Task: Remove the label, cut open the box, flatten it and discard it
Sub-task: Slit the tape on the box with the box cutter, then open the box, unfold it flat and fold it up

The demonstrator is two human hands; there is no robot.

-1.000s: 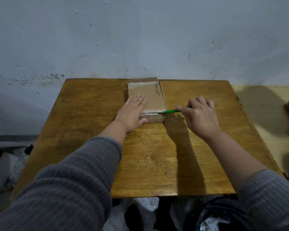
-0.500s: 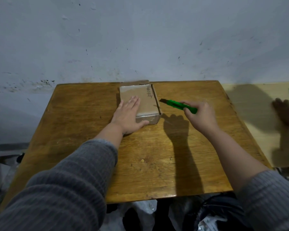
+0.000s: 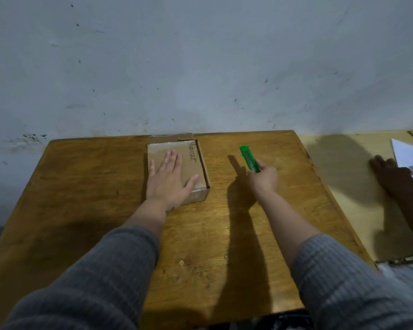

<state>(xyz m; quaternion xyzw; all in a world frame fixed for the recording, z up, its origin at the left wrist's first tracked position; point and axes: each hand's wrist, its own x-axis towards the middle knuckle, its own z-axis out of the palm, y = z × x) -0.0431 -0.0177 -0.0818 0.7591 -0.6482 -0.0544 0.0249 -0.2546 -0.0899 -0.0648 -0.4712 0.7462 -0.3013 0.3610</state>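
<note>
The box (image 3: pixel 177 167) is what we are working on, a small cardboard carton sitting toward the far middle of the wooden table (image 3: pixel 105 222), close to the wall. Nearest to us, our grey sleeves run forward over the table's front half. Our left hand (image 3: pixel 169 182) lies flat on the box's top flap, fingers straight and a little spread, thumb out toward the near right corner; we judge it is there to pin the carton down so it cannot slide or lift. Our right hand (image 3: pixel 264 178) is off to the right of the box, well apart from it, its fingers curled round the lower end of a green utility knife (image 3: pixel 248 160). The knife points up and away from us; we cannot tell whether any blade is out. Holding it clear of the pressing hand looks like a safe pause between cuts. Handwriting runs along the flap's right side, and the flap looks loose along that edge. Farther right, on a paler board (image 3: pixel 343 186), another person's hand (image 3: pixel 391 175) rests beside some paper (image 3: pixel 408 153). Beyond everything stands the scuffed wall (image 3: pixel 200 67).
</note>
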